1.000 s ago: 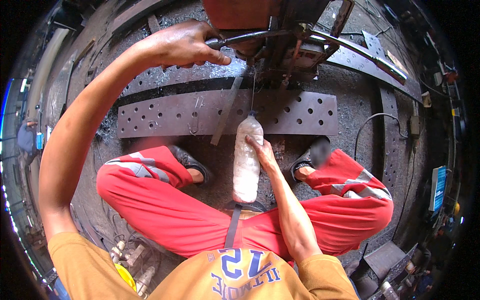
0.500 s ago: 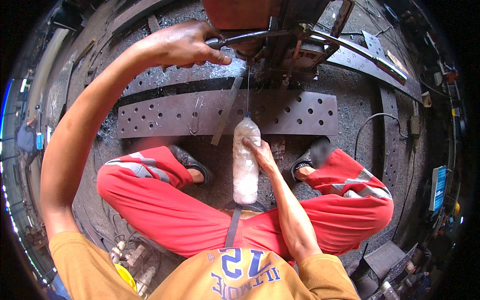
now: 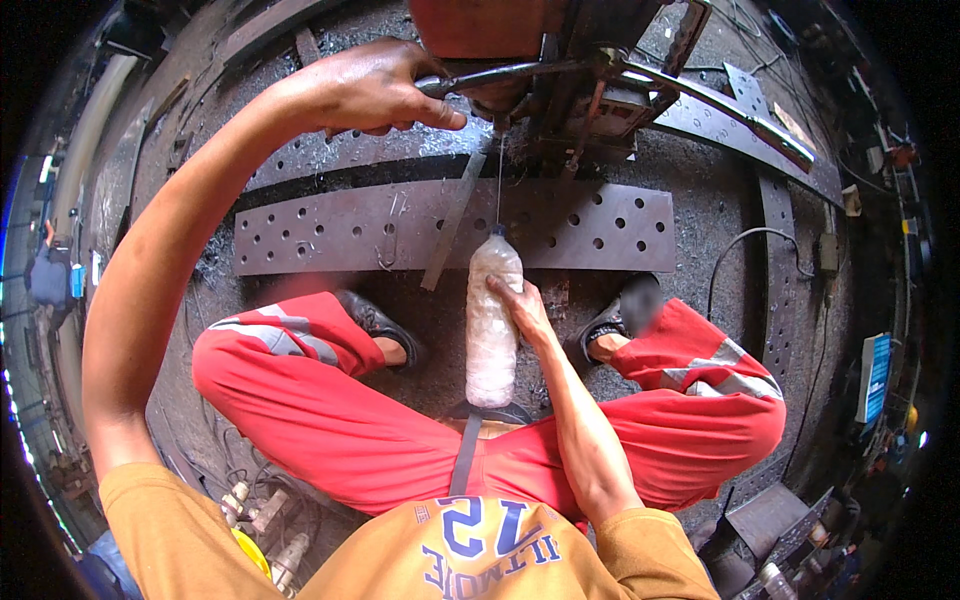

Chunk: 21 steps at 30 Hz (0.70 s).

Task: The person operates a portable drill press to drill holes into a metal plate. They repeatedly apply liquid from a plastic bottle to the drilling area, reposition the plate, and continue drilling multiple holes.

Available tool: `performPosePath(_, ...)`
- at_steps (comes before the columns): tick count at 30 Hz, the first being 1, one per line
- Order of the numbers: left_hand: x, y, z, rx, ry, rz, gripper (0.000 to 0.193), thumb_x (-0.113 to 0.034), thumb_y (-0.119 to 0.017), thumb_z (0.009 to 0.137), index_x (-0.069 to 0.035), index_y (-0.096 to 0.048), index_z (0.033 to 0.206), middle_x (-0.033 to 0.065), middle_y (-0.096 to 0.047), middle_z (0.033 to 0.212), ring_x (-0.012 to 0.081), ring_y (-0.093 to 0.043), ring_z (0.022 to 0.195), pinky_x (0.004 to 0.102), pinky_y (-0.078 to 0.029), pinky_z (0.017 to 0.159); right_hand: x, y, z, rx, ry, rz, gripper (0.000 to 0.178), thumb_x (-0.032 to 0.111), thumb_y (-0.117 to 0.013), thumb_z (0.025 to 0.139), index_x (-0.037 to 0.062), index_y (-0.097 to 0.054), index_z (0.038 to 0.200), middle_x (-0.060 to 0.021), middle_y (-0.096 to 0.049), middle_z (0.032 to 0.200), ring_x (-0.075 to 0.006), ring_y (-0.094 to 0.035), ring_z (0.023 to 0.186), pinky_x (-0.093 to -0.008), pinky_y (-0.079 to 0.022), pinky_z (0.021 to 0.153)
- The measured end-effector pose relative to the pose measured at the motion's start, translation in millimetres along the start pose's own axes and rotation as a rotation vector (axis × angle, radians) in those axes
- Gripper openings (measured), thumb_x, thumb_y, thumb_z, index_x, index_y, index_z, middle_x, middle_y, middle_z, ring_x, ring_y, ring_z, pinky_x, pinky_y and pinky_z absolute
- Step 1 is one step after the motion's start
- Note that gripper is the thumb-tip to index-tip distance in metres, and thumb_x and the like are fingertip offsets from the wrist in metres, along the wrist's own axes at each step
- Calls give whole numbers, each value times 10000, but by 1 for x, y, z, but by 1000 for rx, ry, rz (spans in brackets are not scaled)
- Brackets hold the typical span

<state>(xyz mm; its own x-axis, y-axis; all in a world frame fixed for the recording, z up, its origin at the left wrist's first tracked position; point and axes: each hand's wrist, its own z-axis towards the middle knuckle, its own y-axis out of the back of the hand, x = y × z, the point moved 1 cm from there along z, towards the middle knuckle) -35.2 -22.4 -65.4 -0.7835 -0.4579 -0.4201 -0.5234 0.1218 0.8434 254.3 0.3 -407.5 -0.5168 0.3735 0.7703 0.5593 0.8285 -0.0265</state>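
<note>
My left hand (image 3: 390, 92) is closed on the dark end of a feed lever (image 3: 520, 72), its thumb lying out past the bar. The lever belongs to a drilling machine (image 3: 575, 95) at the top. Lower down, my right hand (image 3: 522, 305) is wrapped round the side of a clear plastic bottle (image 3: 490, 350) with whitish contents. From the bottle's dark cap a thin stream of liquid (image 3: 499, 185) runs to the machine's spindle (image 3: 500, 105). Under that stream lies a steel plate (image 3: 340, 232) with rows of drilled holes.
A narrow flat bar (image 3: 455, 220) lies across the holed plate. Other drilled plates (image 3: 735, 130) and metal shavings lie around the machine. A cable (image 3: 745, 235) loops on the right. Air or hose fittings (image 3: 290, 560) sit at lower left. Another person (image 3: 50, 275) is at far left.
The bottle has shifted very slightly, with the stream still running. My left hand keeps its place on the lever. The person at far left has moved a little.
</note>
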Motion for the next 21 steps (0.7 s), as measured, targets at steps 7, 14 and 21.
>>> performPosePath(7, 0, 0, 1, 10, -5, 2, 629, -580, -756, 815, 15, -698, 1011, 91, -627, 697, 166, -625, 616, 310, -489, 509, 4, 0, -4, 3, 22, -32, 656, 533, -748, 846, -42, -693, 1156, -164, -741, 1015, -245, -708, 909, -375, -540, 843)
performPosePath(14, -2, 2, 0, 7, -10, 2, 632, -581, -749, 820, 15, -698, 1023, 96, -628, 699, 169, -625, 611, 309, -489, 509, 1, 0, -1, -16, 14, -49, 670, 531, -751, 840, -43, -681, 1178, -170, -736, 1041, -252, -706, 935, -376, -539, 857)
performPosePath(21, -6, 3, -1, 23, -1, -1, 656, -597, -751, 807, 23, -699, 1016, 105, -629, 704, 173, -620, 607, 303, -485, 503, -4, 2, 1, -12, -14, -35, 703, 529, -764, 828, -49, -659, 1213, -197, -721, 1118, -291, -701, 1001, -398, -535, 899)
